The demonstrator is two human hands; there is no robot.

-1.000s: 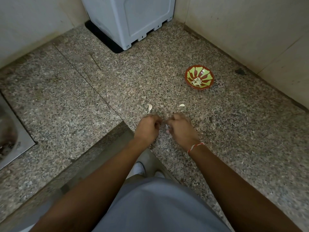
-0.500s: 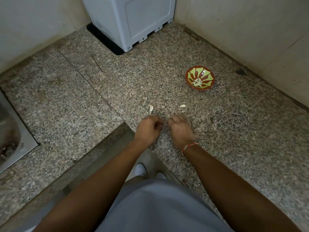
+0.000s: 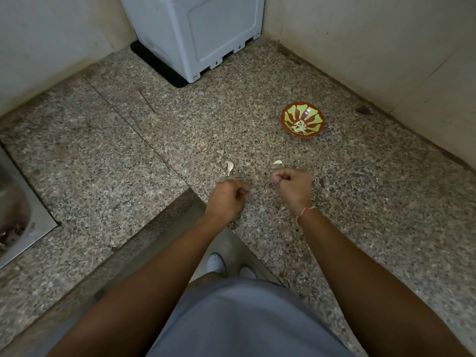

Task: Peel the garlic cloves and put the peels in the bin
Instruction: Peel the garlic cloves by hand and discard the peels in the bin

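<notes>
A speckled granite counter [image 3: 360,202] runs into a corner of pale tiled walls [image 3: 373,47]. A grey plastic appliance [image 3: 201,34] stands on a black mat [image 3: 154,65] at the back edge, and a steel sink [image 3: 15,217] is set into the counter's left edge. Near the right wall sits a red and green bowl [image 3: 316,119] holding pale garlic pieces [image 3: 300,126]. Two garlic bits lie on the counter near its inner front corner: a garlic clove [image 3: 229,167] just beyond the left hand [image 3: 226,199], and a small peel [image 3: 277,162] just beyond the right hand [image 3: 293,185]. Both hands are curled into loose fists over the counter; whether either pinches anything cannot be told. A red thread [image 3: 304,213] circles the right wrist.

Half a second ago the two fists nearly touched; they are now apart, the right one having moved toward the peel
</notes>
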